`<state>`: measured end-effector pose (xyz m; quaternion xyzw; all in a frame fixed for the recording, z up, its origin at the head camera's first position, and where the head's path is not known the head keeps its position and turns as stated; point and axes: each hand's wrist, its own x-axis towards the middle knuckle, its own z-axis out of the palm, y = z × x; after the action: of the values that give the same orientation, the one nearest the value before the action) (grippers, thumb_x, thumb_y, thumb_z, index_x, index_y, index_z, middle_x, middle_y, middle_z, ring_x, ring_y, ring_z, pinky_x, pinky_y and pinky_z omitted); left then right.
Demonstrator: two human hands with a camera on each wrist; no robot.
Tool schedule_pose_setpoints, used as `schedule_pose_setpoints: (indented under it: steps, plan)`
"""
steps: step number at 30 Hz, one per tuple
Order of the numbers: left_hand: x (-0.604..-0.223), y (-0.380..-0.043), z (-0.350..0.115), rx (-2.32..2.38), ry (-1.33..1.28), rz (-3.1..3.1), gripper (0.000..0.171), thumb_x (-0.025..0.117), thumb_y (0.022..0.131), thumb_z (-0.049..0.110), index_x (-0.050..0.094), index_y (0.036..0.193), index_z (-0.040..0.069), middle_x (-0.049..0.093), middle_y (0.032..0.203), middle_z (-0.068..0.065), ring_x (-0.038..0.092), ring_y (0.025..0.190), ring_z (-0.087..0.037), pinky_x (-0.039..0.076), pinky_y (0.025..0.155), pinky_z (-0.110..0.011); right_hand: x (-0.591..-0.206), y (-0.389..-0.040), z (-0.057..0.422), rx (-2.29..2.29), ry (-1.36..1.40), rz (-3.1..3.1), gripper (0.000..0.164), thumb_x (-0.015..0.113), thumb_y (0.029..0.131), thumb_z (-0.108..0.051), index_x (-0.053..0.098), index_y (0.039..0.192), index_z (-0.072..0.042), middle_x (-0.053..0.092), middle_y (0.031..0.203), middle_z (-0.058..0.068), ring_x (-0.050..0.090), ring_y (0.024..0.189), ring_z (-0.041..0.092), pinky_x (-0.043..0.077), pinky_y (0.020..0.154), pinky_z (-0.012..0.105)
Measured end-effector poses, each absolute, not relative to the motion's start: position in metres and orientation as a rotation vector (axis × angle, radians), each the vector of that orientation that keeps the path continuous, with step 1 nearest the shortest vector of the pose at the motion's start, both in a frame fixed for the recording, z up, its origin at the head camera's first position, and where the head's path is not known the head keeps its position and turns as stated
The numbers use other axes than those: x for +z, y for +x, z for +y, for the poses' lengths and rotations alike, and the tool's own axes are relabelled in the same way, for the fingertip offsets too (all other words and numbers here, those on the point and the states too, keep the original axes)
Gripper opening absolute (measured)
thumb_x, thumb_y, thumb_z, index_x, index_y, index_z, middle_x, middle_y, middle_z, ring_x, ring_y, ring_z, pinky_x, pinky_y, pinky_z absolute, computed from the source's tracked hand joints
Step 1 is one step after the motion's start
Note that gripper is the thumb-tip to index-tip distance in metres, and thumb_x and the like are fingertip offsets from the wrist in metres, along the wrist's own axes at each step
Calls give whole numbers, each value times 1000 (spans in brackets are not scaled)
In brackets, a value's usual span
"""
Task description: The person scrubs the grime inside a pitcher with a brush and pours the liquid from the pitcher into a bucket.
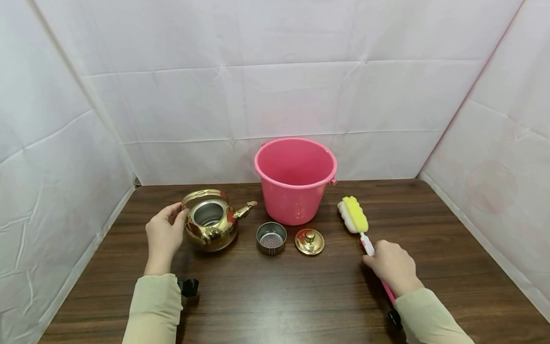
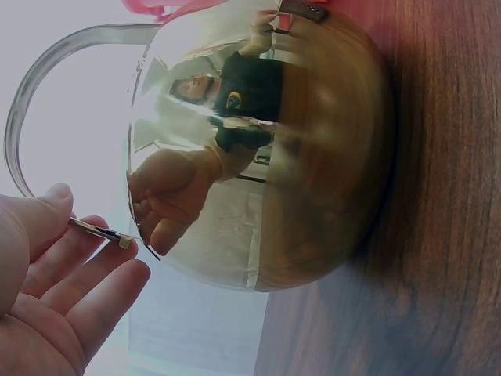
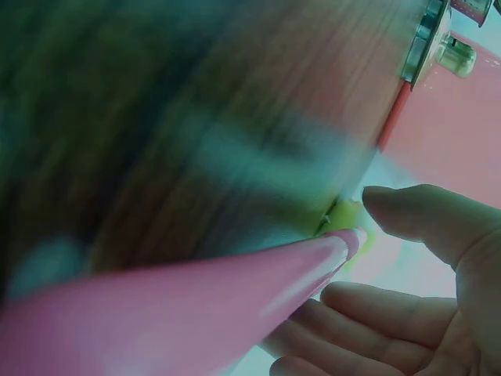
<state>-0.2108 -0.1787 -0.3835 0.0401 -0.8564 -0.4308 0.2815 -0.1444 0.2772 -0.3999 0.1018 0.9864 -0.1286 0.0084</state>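
A gold teapot (image 1: 213, 234) stands upright and lidless on the table at left, its spout pointing right. My left hand (image 1: 166, 232) pinches the near end of its raised handle (image 2: 98, 33) between thumb and fingers, beside the pot's body. At right lies a bottle brush with a yellow and white sponge head (image 1: 355, 215) and a pink and white handle (image 3: 203, 301). My right hand (image 1: 394, 266) is over that handle. In the right wrist view its thumb and loosely bent fingers (image 3: 383, 313) stand apart, with a gap between thumb and handle.
A pink bucket (image 1: 293, 203) stands at the back middle, near the white cloth wall (image 1: 296, 95). Before it are a round metal strainer (image 1: 271, 238) and a gold lid with a knob (image 1: 309, 241). Everything stands on a dark wooden table (image 1: 275, 296).
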Motion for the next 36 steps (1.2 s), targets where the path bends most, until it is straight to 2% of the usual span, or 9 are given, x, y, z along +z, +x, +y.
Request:
schedule_pose_setpoints:
  steps: [4,8,11,13,24,36]
  plan:
    - [-383,-211,-179,-1154,113,-2302,25,64,90,12,68,110,-2,71,101,-19,68,91,-32,36,61,-6,-401,-143,279,-397,329,3052,33,64,79,-28,44,60,-9,42,58,3,43,53,20,34,44,33]
    - [-382,-210,-178,-1148,116,-2305,25,64,90,12,68,111,-2,71,101,-20,68,92,-33,48,68,-25,-399,-143,280,-389,328,3038,35,68,79,-29,45,62,-9,45,60,4,46,55,22,36,46,35]
    - [-381,-210,-177,-1161,113,-2300,25,64,90,12,67,111,-3,70,101,-21,67,93,-34,50,74,-41,-397,-143,280,-386,332,3024,35,70,79,-29,46,63,-8,47,61,5,47,57,23,37,47,36]
    - [-380,-209,-177,-1168,111,-2300,26,63,91,12,67,111,-3,70,101,-21,67,94,-35,51,77,-45,-396,-143,280,-387,332,3015,35,70,79,-28,47,65,-8,47,62,6,47,57,23,38,48,37]
    - [-382,-210,-178,-1137,99,-2294,25,64,90,11,67,111,-3,71,100,-20,68,93,-34,51,77,-44,-398,-142,281,-403,342,2990,30,69,79,-25,48,67,-8,49,63,6,48,59,23,38,49,37]
    - [-381,-210,-178,-1159,86,-2274,24,64,89,10,67,109,-4,70,100,-22,67,94,-36,50,81,-47,-399,-140,283,-422,348,2956,24,61,79,-23,47,67,-8,48,63,6,47,58,22,37,49,35]
